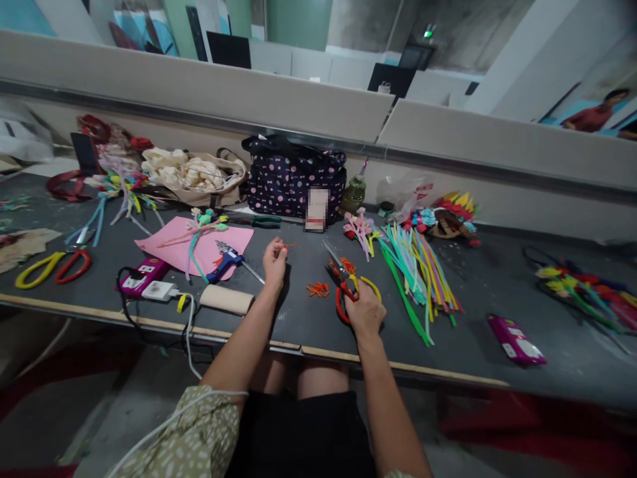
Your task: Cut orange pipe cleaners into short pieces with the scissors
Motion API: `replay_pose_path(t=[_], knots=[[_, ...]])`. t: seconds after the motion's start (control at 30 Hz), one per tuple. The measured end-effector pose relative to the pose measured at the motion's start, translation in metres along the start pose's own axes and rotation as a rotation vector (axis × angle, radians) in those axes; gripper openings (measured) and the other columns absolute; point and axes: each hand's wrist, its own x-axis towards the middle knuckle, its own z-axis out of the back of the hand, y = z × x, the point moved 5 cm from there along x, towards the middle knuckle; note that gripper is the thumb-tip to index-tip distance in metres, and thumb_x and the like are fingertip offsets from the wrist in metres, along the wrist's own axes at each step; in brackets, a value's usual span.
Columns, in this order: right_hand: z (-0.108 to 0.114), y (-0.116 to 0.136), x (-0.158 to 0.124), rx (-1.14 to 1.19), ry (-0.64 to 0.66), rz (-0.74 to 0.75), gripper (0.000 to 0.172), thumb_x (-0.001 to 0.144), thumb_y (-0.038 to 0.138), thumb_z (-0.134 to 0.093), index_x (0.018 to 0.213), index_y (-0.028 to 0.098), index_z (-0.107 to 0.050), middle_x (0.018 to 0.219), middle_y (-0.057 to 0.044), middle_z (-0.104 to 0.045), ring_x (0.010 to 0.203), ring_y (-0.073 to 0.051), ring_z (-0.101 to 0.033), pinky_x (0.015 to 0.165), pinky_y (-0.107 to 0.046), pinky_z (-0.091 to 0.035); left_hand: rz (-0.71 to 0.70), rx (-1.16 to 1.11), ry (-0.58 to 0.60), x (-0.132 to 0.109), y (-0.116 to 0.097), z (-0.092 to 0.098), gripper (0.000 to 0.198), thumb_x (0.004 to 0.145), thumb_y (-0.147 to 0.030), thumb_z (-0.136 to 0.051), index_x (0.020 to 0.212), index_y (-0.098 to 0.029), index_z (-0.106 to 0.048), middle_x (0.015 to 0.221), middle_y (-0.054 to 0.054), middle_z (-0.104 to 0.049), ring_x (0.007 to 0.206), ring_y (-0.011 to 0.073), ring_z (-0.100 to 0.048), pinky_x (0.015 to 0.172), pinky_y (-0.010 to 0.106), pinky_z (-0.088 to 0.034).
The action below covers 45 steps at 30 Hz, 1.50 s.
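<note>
My left hand (275, 262) is closed in a pinch, with a thin orange piece of pipe cleaner (292, 246) poking out from its fingertips. Wrapped around the handles of a pair of scissors (340, 265) is my right hand (368, 309). One scissor handle is red, the other yellow, and the blades point away from me, slightly apart. Short orange cut pieces (317, 289) lie in a small pile between my hands. More orange bits (349, 265) lie beside the blades, partly hidden by them.
Right of my hands lies a bundle of colourful pipe cleaners (418, 265). To the left are a blue glue gun (226, 261) on pink paper (162, 240), a cardboard roll (226, 299), a power strip (144, 275) and other scissors (74, 259). A dark patterned bag (279, 179) stands behind.
</note>
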Motion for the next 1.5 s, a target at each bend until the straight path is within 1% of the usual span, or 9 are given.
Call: replay_pose_path(t=[0.1, 0.27, 0.37, 0.57, 0.7, 0.87, 1.0, 1.17, 1.5], knots=[[-0.001, -0.004, 0.001, 0.022, 0.002, -0.04, 0.034, 0.08, 0.039, -0.052, 0.107, 0.02, -0.063, 0.079, -0.003, -0.062, 0.068, -0.014, -0.053, 0.058, -0.025, -0.031, -0.088, 0.064, 0.069, -0.008, -0.01, -0.007, 0.009, 0.068, -0.022, -0.065, 0.074, -0.019, -0.059, 0.09, 0.004, -0.064, 0.079, 0.0131, -0.058, 0.065, 0.02, -0.044], [-0.005, -0.013, 0.003, 0.074, -0.008, -0.1, 0.035, 0.077, 0.041, -0.052, 0.105, 0.022, -0.063, 0.077, -0.002, -0.062, 0.068, -0.015, -0.053, 0.057, -0.025, -0.032, -0.004, 0.276, 0.526, -0.033, -0.008, -0.037, 0.009, 0.057, -0.017, -0.073, 0.064, -0.018, -0.066, 0.068, 0.003, -0.062, 0.067, 0.0143, -0.055, 0.066, 0.023, -0.045], [-0.005, -0.015, 0.004, 0.086, -0.013, -0.137, 0.035, 0.077, 0.042, -0.051, 0.103, 0.022, -0.063, 0.076, -0.002, -0.062, 0.066, -0.015, -0.052, 0.057, -0.024, -0.032, -0.048, 0.377, 0.666, -0.039, -0.007, -0.045, 0.01, 0.053, -0.013, -0.071, 0.061, -0.02, -0.069, 0.07, 0.004, -0.064, 0.073, 0.0178, -0.058, 0.072, 0.027, -0.047], [-0.001, -0.018, 0.004, 0.122, 0.007, -0.214, 0.035, 0.075, 0.042, -0.053, 0.103, 0.023, -0.063, 0.075, -0.001, -0.061, 0.065, -0.015, -0.052, 0.058, -0.024, -0.032, -0.132, 0.454, 0.579, -0.035, -0.001, -0.041, 0.003, 0.062, -0.019, -0.068, 0.064, -0.02, -0.069, 0.065, 0.004, -0.064, 0.063, 0.0146, -0.055, 0.063, 0.024, -0.045], [-0.001, -0.02, 0.005, 0.151, -0.001, -0.223, 0.033, 0.075, 0.042, -0.053, 0.099, 0.022, -0.064, 0.072, -0.001, -0.06, 0.064, -0.015, -0.052, 0.057, -0.024, -0.032, -0.062, 0.433, 0.641, -0.036, 0.004, -0.043, 0.006, 0.059, -0.015, -0.071, 0.058, -0.018, -0.066, 0.06, 0.003, -0.062, 0.057, 0.0128, -0.053, 0.057, 0.022, -0.041], [0.001, -0.018, 0.006, 0.16, -0.031, -0.213, 0.031, 0.074, 0.043, -0.053, 0.094, 0.022, -0.064, 0.069, 0.0, -0.06, 0.061, -0.015, -0.052, 0.055, -0.024, -0.031, 0.017, 0.318, 0.52, -0.033, 0.008, -0.039, 0.02, 0.056, -0.007, -0.068, 0.072, -0.019, -0.068, 0.07, 0.001, -0.065, 0.063, 0.012, -0.056, 0.062, 0.021, -0.043], [0.006, -0.016, 0.006, 0.157, -0.03, -0.246, 0.026, 0.075, 0.044, -0.053, 0.087, 0.023, -0.064, 0.066, 0.001, -0.06, 0.056, -0.014, -0.05, 0.053, -0.023, -0.027, 0.023, 0.387, 0.623, -0.038, 0.017, -0.044, 0.021, 0.062, -0.012, -0.066, 0.08, -0.02, -0.069, 0.073, 0.003, -0.067, 0.065, 0.0148, -0.06, 0.064, 0.023, -0.045], [0.005, -0.017, 0.007, 0.182, 0.001, -0.305, 0.026, 0.077, 0.045, -0.051, 0.087, 0.024, -0.063, 0.067, 0.001, -0.061, 0.055, -0.014, -0.05, 0.054, -0.023, -0.027, -0.135, 0.483, 0.532, -0.034, 0.011, -0.052, 0.01, 0.061, -0.015, -0.069, 0.069, -0.022, -0.068, 0.071, 0.002, -0.065, 0.067, 0.0157, -0.057, 0.066, 0.024, -0.043], [0.008, -0.016, 0.007, 0.303, -0.056, -0.277, 0.028, 0.078, 0.045, -0.051, 0.088, 0.022, -0.063, 0.065, 0.001, -0.058, 0.059, -0.015, -0.051, 0.057, -0.023, -0.029, -0.694, 0.857, 0.746, -0.042, 0.012, -0.123, 0.015, 0.065, -0.009, -0.064, 0.072, -0.022, -0.066, 0.074, 0.006, -0.057, 0.073, 0.0191, -0.056, 0.071, 0.026, -0.044]])
